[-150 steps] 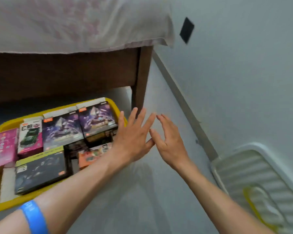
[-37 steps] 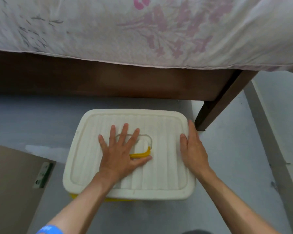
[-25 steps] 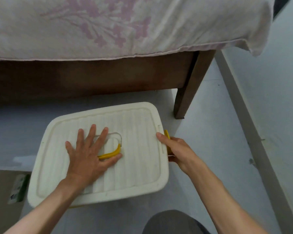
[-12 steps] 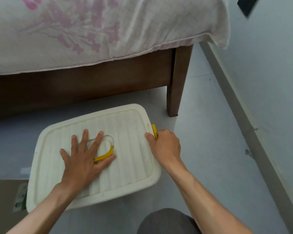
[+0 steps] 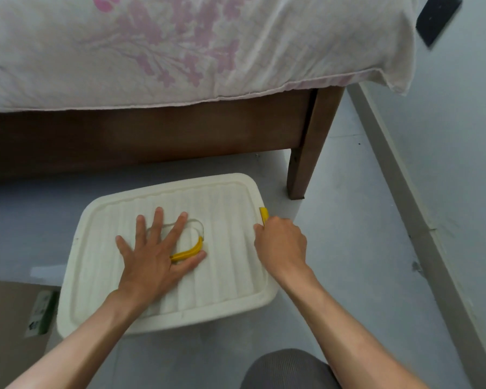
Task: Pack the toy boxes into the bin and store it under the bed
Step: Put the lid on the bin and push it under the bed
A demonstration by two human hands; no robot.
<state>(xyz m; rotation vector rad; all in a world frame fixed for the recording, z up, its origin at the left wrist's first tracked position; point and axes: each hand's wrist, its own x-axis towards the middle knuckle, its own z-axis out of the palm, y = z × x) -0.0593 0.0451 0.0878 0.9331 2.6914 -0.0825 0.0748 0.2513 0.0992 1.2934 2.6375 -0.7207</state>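
The bin stands on the floor in front of the bed, covered by its cream ribbed lid (image 5: 225, 248). The toy boxes inside are hidden. My left hand (image 5: 157, 256) lies flat on the lid with spread fingers, over the recess with the yellow carry handle (image 5: 190, 251). My right hand (image 5: 281, 242) is curled over the lid's right edge, gripping the yellow side latch (image 5: 263, 216). The bed (image 5: 180, 51) with a floral sheet rises just behind, its brown side rail (image 5: 152, 136) low over the floor.
A wooden bed leg (image 5: 306, 153) stands right of the bin's far corner. The wall and grey skirting (image 5: 421, 220) run along the right. A brown cardboard sheet (image 5: 9, 327) lies at the left. My knee (image 5: 286, 369) is at the bottom.
The open bin of toy boxes now has its lid on. My right hand moved from the lid top to the right edge and closed round the yellow latch; the left hand stays flat.
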